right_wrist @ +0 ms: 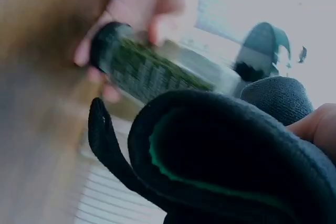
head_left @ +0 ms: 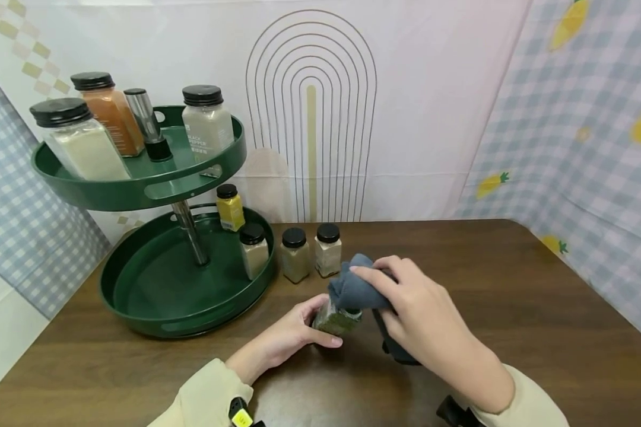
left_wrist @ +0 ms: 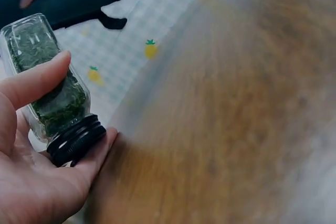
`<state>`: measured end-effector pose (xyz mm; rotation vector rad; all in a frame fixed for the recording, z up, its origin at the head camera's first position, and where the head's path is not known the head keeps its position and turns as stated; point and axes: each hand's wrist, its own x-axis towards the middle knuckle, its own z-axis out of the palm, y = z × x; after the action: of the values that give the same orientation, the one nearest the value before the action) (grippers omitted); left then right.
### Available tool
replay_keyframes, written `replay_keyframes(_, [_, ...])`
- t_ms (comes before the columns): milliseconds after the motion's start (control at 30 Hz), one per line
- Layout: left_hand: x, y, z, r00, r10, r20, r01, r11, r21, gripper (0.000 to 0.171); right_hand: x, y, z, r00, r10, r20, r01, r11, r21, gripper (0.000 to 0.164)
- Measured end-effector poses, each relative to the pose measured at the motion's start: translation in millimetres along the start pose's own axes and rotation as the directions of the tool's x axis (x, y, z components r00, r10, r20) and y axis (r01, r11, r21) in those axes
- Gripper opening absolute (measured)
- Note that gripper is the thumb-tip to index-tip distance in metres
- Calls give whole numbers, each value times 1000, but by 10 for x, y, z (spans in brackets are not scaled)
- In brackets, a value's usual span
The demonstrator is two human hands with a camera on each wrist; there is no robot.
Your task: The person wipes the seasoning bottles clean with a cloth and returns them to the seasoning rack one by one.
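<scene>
Biggest first: a patterned fabric backdrop [head_left: 422,107] behind everything, then a brown tabletop [head_left: 475,284] with a green two-tier rack [head_left: 139,194] on the left. The right hand [head_left: 422,314] has its grip curled round a bunched dark cloth [head_left: 360,289], part of it hanging down. The left hand [head_left: 291,333] has a grip too, fingers and thumb round the herb jar [head_left: 333,321].

Upper tier: a pale powder jar [head_left: 91,151], an orange jar [head_left: 112,115] and a pepper jar [head_left: 207,127]. The herb jar's tilted over the tabletop, black lid down by the palm, glass end toward the cloth. After that, a skinny metal tube [head_left: 145,121] up top, two small jars [head_left: 295,256] just beside the rack and two little ones [head_left: 231,212] on its lower tier.

What could go wrong? My guess: smooth glass twists out if the cloth drags hard against that light hold. The loose end could also snag and tip the nearby small jars. If the lid isn't tight, herbs spill.

Writing: "BLACK PEPPER" is readable on the pepper jar. The herb jar has lettering, but it's too blurry to read. No brand I can make out.
</scene>
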<state>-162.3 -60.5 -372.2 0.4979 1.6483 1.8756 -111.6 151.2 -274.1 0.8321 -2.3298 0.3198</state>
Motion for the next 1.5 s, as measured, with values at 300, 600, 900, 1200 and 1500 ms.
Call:
replay_keyframes(300, [-1, 11, 11, 999, 31, 37, -33, 998, 58, 68, -18, -54, 88, 998, -31, 57, 34, 998, -55, 52])
replay_keyframes(600, [-14, -4, -69, 987, 18, 159, -8, 998, -64, 69, -18, -66, -8, 990, -71, 118, 77, 996, -42, 55])
replay_keyframes(900, [-9, -12, -77, 993, -17, 116, 32, 991, -129, 60, -25, -37, -98, 980, -24, 199, 52, 989, -136, 48])
replay_keyframes(1200, [-4, -4, -49, 994, -3, 109, 12, 997, -77, 62, -49, -28, -240, 958, 0, 287, 60, 978, -199, 53])
replay_keyframes(1500, [-2, -36, -47, 994, 3, 110, -2, 1000, -12, 61, -76, 75, -412, 956, 48, 288, 33, 963, -268, 54])
